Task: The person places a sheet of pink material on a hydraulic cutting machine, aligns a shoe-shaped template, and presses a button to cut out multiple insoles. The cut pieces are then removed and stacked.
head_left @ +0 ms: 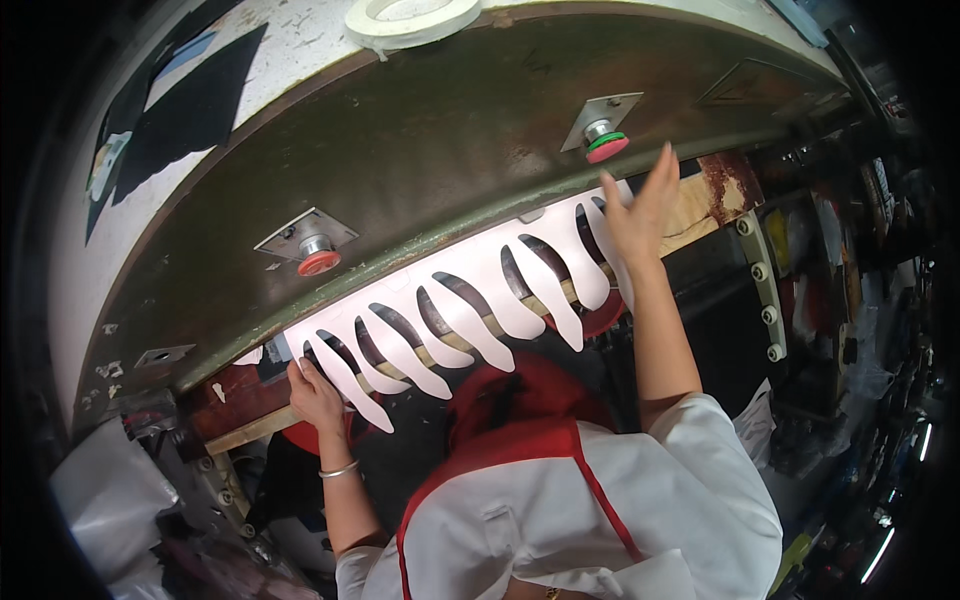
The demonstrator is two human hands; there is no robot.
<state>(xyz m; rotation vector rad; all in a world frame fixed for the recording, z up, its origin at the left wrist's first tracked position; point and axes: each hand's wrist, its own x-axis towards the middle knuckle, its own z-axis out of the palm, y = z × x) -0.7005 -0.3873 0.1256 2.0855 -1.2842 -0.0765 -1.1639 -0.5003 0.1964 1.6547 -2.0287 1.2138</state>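
A pale pinkish-white sheet (450, 312) with a row of curved cut-outs lies along the machine's front edge. Several long tongue-like strips hang from it toward me. My left hand (316, 402), with a bangle at the wrist, is closed on the sheet's left end; its fingers are partly hidden. At the right end, my right hand (640, 215) is raised with thumb and fingers spread, beside the sheet and below a red push button with a green ring (606, 147). It grips nothing that I can see. Another red push button (318, 262) sits farther left.
The dark green machine beam (440, 150) spans the far side. On its pale top lie a roll of tape (412, 22) and black sheet pieces (190, 110). A wooden board (700, 205) runs under the sheet. Clear plastic (110, 500) lies at the left, and roller rails (765, 290) flank both sides.
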